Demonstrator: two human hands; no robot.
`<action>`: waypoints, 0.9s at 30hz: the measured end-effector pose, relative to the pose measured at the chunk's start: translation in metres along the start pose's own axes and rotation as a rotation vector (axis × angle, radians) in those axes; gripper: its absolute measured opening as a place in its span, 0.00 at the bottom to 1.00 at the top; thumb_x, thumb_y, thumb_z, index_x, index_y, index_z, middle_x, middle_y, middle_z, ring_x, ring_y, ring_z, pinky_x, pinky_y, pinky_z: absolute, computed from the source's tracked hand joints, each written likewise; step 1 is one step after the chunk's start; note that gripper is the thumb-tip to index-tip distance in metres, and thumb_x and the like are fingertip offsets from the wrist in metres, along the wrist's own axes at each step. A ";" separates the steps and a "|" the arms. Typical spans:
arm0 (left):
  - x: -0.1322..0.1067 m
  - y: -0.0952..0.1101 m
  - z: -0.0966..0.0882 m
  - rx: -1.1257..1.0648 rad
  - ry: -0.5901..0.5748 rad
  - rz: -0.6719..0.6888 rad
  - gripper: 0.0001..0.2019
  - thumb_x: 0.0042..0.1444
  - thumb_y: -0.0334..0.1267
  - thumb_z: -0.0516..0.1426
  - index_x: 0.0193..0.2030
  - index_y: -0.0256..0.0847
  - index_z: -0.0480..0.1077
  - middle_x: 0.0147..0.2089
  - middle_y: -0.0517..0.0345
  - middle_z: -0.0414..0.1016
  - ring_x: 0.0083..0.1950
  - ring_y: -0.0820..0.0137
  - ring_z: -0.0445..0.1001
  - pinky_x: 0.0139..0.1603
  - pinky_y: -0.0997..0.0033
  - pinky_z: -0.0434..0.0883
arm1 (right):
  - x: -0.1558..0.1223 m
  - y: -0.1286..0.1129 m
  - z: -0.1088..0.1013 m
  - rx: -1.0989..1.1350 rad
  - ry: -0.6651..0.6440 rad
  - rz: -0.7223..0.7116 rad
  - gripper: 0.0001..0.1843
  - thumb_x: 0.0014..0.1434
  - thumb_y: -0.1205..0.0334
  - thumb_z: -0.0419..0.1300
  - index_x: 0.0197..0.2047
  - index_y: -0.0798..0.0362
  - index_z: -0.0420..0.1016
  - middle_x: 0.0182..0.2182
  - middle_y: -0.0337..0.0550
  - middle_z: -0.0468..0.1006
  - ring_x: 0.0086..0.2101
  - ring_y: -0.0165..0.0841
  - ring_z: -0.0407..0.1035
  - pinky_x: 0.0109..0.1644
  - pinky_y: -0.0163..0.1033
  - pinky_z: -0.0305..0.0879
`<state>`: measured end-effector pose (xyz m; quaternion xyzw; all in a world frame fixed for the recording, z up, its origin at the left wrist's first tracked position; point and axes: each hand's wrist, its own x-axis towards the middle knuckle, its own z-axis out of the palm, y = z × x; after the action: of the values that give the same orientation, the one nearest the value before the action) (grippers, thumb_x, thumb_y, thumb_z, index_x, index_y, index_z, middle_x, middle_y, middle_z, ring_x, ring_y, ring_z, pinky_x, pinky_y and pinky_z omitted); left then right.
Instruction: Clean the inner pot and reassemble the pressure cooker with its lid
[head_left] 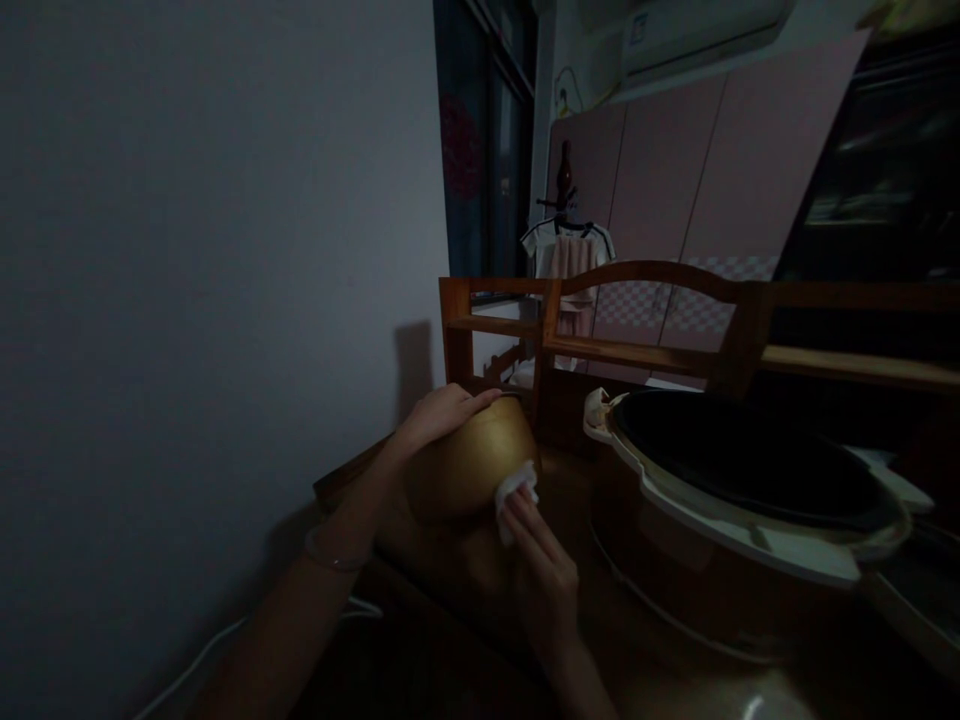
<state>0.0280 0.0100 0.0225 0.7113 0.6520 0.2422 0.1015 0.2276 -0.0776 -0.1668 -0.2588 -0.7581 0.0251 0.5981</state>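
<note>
From where I sit, I have both bare hands at the golden pot (480, 465), which is tilted, just left of centre at the near side of the brown tabletop (561, 462). My left hand (442, 412) comes in from the near left, forearm slanting up and to the right, a thin bracelet (337, 562) round the wrist. The palm faces down on the pot's upper left edge, and one finger stretches right along the rim. The rest of those fingers are out of my sight, so I cannot tell whether they are clamped round the edge or merely resting there.

My right hand (549, 568) reaches up from the near side, its back turned towards me and the wrist low. The fingers are drawn together and extended far and left, closed on a crumpled white cloth (519, 482), which they press against the pot's lower right side.

To the right of that hand, well apart from it, stands a large brown cooker (686, 548) with a pale rim and a dark, round opening. A wooden rack (649, 272) runs across the far side, with a pink cabinet (667, 180) beyond it. A pale wall (225, 200) fills the left.
</note>
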 end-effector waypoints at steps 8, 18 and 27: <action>-0.015 0.003 -0.013 -0.008 -0.104 0.058 0.38 0.53 0.75 0.44 0.19 0.39 0.69 0.25 0.50 0.73 0.27 0.67 0.70 0.28 0.68 0.58 | 0.022 0.032 -0.009 0.181 0.312 0.614 0.22 0.65 0.64 0.52 0.58 0.51 0.78 0.57 0.49 0.77 0.58 0.42 0.70 0.65 0.54 0.63; -0.017 -0.005 -0.014 -0.114 -0.180 0.080 0.37 0.54 0.74 0.46 0.21 0.39 0.69 0.23 0.54 0.71 0.24 0.70 0.66 0.25 0.69 0.58 | 0.038 0.003 0.009 0.296 0.223 0.508 0.23 0.68 0.66 0.50 0.63 0.49 0.73 0.63 0.46 0.71 0.64 0.39 0.63 0.69 0.53 0.56; -0.006 -0.023 -0.022 -0.204 -0.278 0.084 0.36 0.53 0.74 0.48 0.25 0.37 0.71 0.24 0.56 0.72 0.25 0.72 0.64 0.24 0.72 0.57 | 0.045 -0.033 0.005 0.214 0.056 0.242 0.32 0.64 0.78 0.45 0.66 0.48 0.70 0.65 0.45 0.67 0.65 0.37 0.61 0.69 0.49 0.60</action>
<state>-0.0024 0.0029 0.0295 0.7504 0.5737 0.2102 0.2522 0.2044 -0.0861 -0.1160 -0.2834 -0.6975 0.1704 0.6357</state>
